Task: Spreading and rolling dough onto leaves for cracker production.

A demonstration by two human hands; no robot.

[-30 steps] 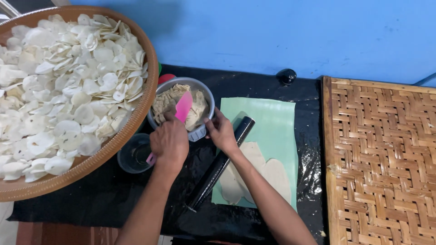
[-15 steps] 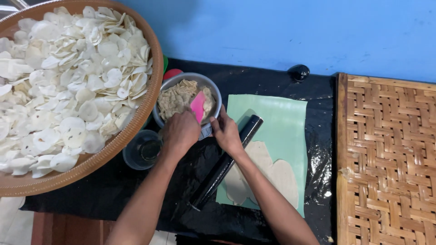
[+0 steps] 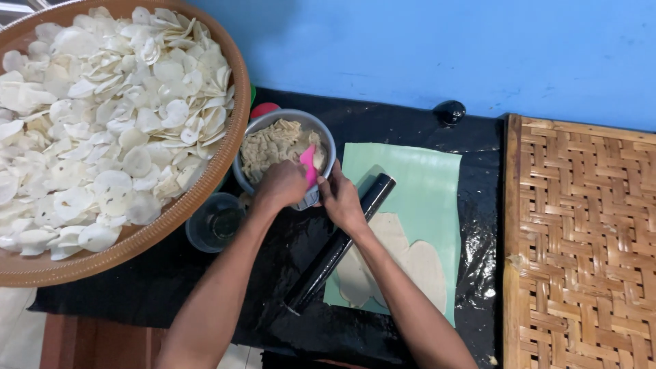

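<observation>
My left hand [image 3: 280, 186] grips a pink spatula [image 3: 308, 164] whose blade dips into a metal bowl [image 3: 254, 127] of beige dough. My right hand [image 3: 339, 199] rests against the near rim of that bowl, fingers curled on it. A long black rolling pin [image 3: 339, 244] lies slanted just beside my right wrist, on a pale green mat [image 3: 424, 184]. Flattened thin dough pieces [image 3: 410, 263] lie on the mat under and beside my right forearm.
A wide woven basket [image 3: 198, 198] piled with white round chips fills the left. A small clear plastic cup [image 3: 214, 222] stands by its rim. A woven bamboo tray [image 3: 581, 239] lies at right. A black round object [image 3: 449, 111] sits by the blue wall.
Both hands stay at the bowl's near rim. The pink spatula has tipped lower into the dough. The view has shifted slightly.
</observation>
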